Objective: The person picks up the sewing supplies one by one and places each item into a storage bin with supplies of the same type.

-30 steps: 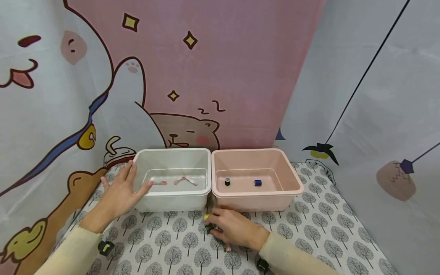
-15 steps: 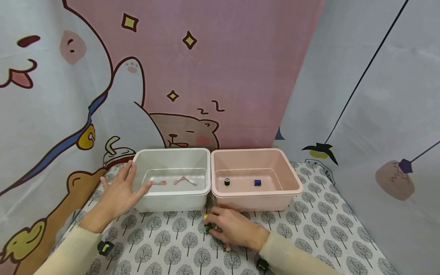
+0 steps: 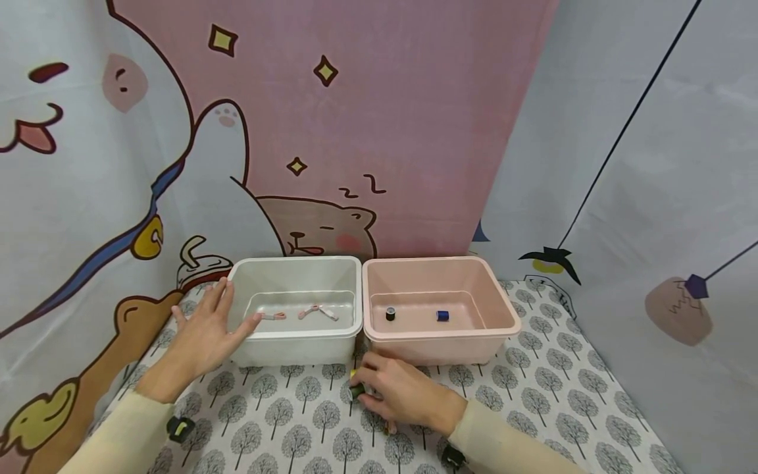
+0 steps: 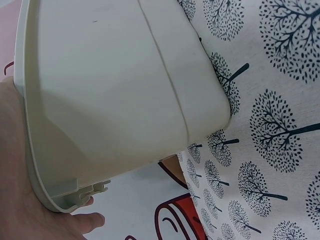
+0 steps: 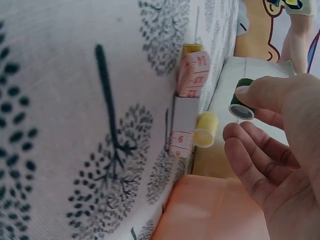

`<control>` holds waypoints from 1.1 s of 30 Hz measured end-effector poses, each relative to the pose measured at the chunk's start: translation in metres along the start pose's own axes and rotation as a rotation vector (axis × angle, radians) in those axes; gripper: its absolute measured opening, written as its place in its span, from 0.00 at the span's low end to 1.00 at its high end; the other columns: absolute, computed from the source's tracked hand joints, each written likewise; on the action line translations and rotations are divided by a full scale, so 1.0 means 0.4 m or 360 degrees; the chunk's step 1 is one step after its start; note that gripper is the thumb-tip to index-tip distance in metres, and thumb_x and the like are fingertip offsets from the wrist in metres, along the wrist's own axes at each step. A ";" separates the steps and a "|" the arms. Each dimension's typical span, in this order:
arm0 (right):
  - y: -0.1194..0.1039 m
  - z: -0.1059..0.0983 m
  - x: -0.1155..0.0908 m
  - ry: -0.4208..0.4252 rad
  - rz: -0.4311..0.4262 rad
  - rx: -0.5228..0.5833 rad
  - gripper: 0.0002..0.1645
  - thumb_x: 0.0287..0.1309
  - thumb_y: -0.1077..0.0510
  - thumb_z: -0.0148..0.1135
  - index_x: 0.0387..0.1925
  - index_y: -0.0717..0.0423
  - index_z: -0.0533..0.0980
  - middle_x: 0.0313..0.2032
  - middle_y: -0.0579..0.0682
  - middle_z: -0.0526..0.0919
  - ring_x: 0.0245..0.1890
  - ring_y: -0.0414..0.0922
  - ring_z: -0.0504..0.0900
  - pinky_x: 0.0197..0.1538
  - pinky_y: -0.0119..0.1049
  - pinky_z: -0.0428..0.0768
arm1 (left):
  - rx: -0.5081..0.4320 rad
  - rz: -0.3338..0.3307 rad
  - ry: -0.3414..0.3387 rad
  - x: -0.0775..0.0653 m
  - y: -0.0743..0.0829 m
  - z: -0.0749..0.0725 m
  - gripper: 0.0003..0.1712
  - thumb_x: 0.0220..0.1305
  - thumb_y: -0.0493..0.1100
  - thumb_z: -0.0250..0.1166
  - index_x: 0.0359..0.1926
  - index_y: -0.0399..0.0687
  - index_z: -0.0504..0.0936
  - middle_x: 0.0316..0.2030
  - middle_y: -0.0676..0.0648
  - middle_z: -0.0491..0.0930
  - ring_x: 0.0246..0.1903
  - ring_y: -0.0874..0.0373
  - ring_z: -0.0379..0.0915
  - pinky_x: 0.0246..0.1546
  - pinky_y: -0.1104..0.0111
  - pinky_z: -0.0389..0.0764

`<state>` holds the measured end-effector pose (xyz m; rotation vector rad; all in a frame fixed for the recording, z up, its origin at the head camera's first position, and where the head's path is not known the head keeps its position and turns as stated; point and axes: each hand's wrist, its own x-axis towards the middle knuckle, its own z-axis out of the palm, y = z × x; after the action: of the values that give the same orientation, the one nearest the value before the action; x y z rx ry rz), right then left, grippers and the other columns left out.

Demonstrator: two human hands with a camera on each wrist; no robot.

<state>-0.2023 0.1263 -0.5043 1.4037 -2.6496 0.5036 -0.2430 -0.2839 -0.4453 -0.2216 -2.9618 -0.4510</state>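
Note:
My right hand (image 3: pixel 408 395) pinches a dark green thread spool (image 5: pixel 241 100) between thumb and forefinger, the other fingers loosely bent below it. Beside it, on the patterned cloth, are a yellow thread spool (image 5: pixel 206 129) and a folded tape measure (image 5: pixel 185 120) with red numbers and a metal end; in the head view the hand mostly covers them. My left hand (image 3: pixel 204 336) rests with spread fingers on the left front corner of a white tub (image 3: pixel 296 349). Two folded pinkish-white strips (image 3: pixel 318 311) lie inside that tub.
Right against the white tub stands a pink tub (image 3: pixel 441 347), holding a black spool (image 3: pixel 390 314) and a blue spool (image 3: pixel 442 316). A printed fabric backdrop (image 3: pixel 426 131) rises behind both tubs. Tree-patterned cloth (image 3: pixel 308 421) covers the table.
The head view has shifted very slightly. Both hands stay in nearly the same place, the right one keeping the green spool in its pinch.

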 end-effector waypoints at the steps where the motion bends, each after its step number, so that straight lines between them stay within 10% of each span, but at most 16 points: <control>1: -0.002 -0.003 0.000 0.0012 -0.0009 -0.0009 0.17 0.77 0.53 0.79 0.62 0.48 0.91 0.58 0.42 0.89 0.49 0.32 0.90 0.60 0.19 0.87 | 0.0001 0.0001 0.0000 -0.001 -0.001 0.000 0.65 0.86 0.78 0.51 0.94 0.29 0.46 0.94 0.24 0.42 0.90 0.15 0.42 0.72 0.03 0.28; 33: -0.040 -0.083 -0.012 0.0233 -0.0122 -0.0012 0.17 0.72 0.56 0.82 0.58 0.53 0.90 0.53 0.43 0.91 0.44 0.35 0.92 0.54 0.13 0.84 | 0.0027 0.0007 -0.0002 -0.003 -0.003 0.000 0.65 0.86 0.78 0.50 0.94 0.29 0.46 0.94 0.24 0.42 0.90 0.15 0.42 0.71 0.02 0.29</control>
<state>-0.1885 0.1330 -0.4704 1.4027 -2.4709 0.5640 -0.2419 -0.2850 -0.4458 -0.2266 -2.9647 -0.4251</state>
